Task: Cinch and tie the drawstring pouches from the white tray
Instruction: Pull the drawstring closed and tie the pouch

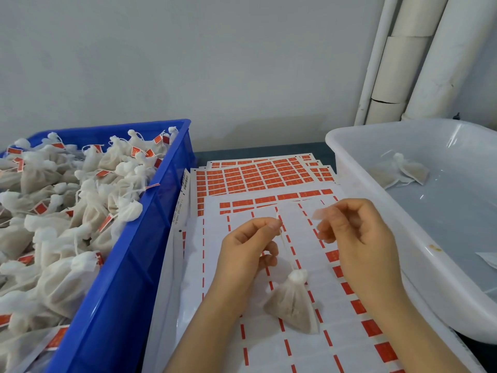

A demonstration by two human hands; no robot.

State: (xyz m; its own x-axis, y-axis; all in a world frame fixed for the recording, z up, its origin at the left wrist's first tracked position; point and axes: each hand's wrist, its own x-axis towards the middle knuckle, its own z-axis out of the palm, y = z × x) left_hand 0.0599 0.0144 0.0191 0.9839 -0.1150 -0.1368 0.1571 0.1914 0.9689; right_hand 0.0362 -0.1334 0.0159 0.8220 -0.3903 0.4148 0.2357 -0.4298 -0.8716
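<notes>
My left hand (250,243) pinches string (286,249); right hand (357,232) pinches small pale-red slip (322,212), blurred; label sheets (258,176) spread under both grips; blue crate (129,265) left of left grip, heaped with tied, tagged pouches; white tray (443,211) right of right grip, two pouches inside; nothing between grips. Pouch (295,302) hangs below left pinch, neck cinched, body tan, triangular, above sheets.

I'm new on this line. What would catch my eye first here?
The blue crate at left is heaped with red-tagged pouches. In the middle, the left hand holds one cinched pouch by its string over red sticker sheets; the white tray at right holds few.
</notes>
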